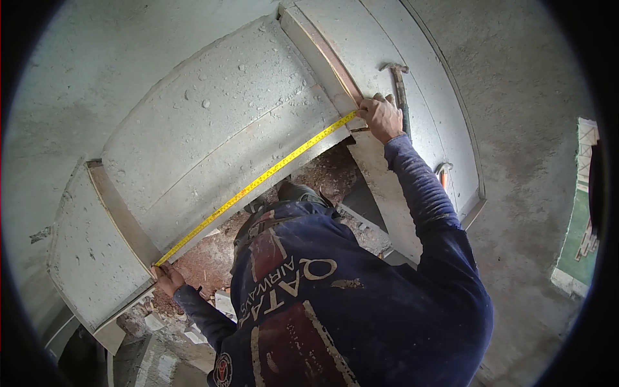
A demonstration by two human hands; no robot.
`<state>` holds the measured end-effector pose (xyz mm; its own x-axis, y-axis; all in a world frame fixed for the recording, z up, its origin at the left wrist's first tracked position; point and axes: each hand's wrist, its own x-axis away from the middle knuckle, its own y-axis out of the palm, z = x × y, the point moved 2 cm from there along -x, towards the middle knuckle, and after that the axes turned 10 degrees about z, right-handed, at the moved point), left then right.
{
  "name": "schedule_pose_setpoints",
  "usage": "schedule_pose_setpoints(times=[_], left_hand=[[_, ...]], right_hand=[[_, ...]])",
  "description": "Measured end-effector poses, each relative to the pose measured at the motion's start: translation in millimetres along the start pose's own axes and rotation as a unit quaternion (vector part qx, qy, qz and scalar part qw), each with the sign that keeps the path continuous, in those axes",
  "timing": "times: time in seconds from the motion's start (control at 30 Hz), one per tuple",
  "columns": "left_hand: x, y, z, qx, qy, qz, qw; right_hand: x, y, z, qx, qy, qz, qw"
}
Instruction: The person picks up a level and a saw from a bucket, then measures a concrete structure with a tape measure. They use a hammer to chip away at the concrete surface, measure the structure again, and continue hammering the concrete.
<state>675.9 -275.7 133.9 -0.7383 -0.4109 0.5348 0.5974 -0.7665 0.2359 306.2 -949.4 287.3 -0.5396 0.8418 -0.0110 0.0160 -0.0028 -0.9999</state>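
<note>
I have the yellow measuring tape [255, 186] stretched taut between my two hands, running on a slant along the near edge of a pale recessed panel [213, 103]. My left hand [169, 279] has its fingers drawn in narrow, pinching the tape's lower end against the inner corner of the raised left section [93, 242]. My right hand [383, 119] grips the upper end, fingers bent over the corner where the raised strip [322, 55] stops. Just beside those right fingers lies a claw hammer [401, 93], its head beyond the knuckles and its handle passing close by the wrist. A second hammer [443, 178] sits nearer me, past the right forearm. Dusty crumbs dot the panel beyond both sets of fingers, and reddish rubble [201, 263] lies below, between the arms.
</note>
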Motion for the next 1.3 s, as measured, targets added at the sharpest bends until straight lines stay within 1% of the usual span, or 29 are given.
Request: schedule_pose_setpoints(times=[0.13,0.2,0.23,0.3,0.43,0.53,0.6,0.73,0.9,0.97,1.03,1.17,1.3], left_hand=[[4,4,0,0.013,-0.012,-0.004,1.000],[12,9,0,0.010,-0.011,0.018,1.000],[8,5,0,0.010,-0.010,0.019,1.000],[-1,-1,-2,-0.010,0.006,-0.020,1.000],[-7,-5,-5,-0.016,0.016,-0.015,1.000],[-6,-4,-5,-0.029,0.029,-0.031,0.999],[-1,0,-3,-0.001,-0.001,0.002,1.000],[-1,0,-4,-0.010,0.002,0.011,1.000],[-5,-6,-9,0.013,0.017,-0.045,0.999],[1,-1,-9,0.022,0.006,-0.034,0.999],[3,1,-10,-0.005,0.029,-0.063,0.998],[5,2,-12,0.028,0.016,-0.062,0.998],[10,6,-13,0.021,0.017,-0.028,0.999]], right_hand=[[3,4,-1,-0.013,0.009,0.014,1.000],[6,1,-3,-0.001,-0.003,0.076,0.997],[7,1,-4,-0.001,-0.004,0.076,0.997],[7,2,-3,-0.006,-0.002,0.081,0.997],[7,1,-3,-0.010,-0.001,0.078,0.997],[6,-2,-5,0.002,-0.002,0.082,0.997],[4,-5,-6,0.009,0.016,0.002,1.000],[3,-5,-6,0.004,0.019,-0.007,1.000],[4,-8,-10,-0.003,0.016,-0.001,1.000],[3,-9,-11,-0.001,0.011,-0.005,1.000],[5,-5,-7,-0.004,0.010,0.005,1.000],[5,-5,-8,0.003,0.006,-0.003,1.000],[7,-5,-10,-0.014,0.012,0.004,1.000]])
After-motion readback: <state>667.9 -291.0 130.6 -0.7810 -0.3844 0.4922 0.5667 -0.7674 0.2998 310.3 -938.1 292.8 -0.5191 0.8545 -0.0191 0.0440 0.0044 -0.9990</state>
